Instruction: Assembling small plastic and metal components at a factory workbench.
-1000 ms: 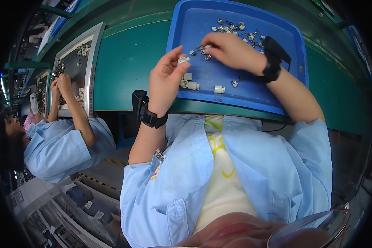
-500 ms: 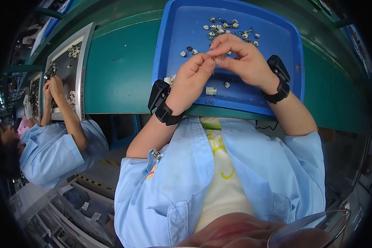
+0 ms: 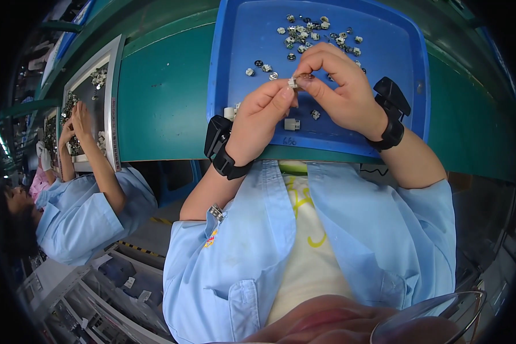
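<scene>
My left hand [image 3: 262, 117] pinches a small white plastic part [image 3: 293, 83] between thumb and forefinger, above the blue tray [image 3: 387, 43]. Close against it, my right hand [image 3: 345, 94] has its thumb and forefinger pinched on a small dark round piece [image 3: 307, 75]. The two pieces are nearly touching; whether they are joined I cannot tell. Below my hands in the tray lie a white cylindrical part [image 3: 292, 124] and a small white-and-metal piece [image 3: 315, 114]. Another white cylinder [image 3: 229, 113] sits beside my left wrist, partly hidden.
Several small white and dark parts [image 3: 301, 38] lie scattered at the tray's far side. The tray stands on a green table [image 3: 163, 86]. To the left, a co-worker's hands [image 3: 77, 123] work over a metal-framed tray [image 3: 113, 103] with piles of small parts.
My fingers have turned slightly apart, so the white part and dark round piece now show between them. The view has shifted a little. The co-worker's hands have moved slightly.
</scene>
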